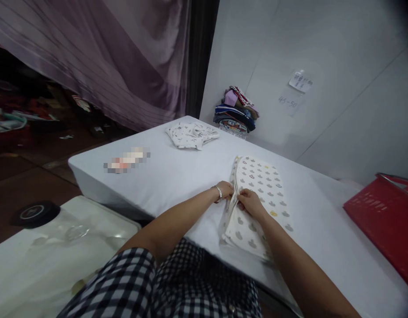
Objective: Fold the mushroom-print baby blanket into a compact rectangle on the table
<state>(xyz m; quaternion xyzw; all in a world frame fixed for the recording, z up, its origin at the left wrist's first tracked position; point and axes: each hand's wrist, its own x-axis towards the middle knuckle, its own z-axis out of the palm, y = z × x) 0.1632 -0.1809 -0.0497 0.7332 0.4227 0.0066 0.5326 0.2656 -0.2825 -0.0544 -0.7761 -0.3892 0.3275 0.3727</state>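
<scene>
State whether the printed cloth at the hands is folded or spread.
Folded, it appears: several layers of the printed cloth show along the edge where the left hand and right hand meet it.

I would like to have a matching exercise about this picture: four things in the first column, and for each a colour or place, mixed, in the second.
1. curtain
2. bracelet
3. nearer patterned cloth
4. container at far right

A. touched by both hands
B. red
C. purplish
D. on the left arm

Pairs: 1-C, 2-D, 3-A, 4-B
</scene>
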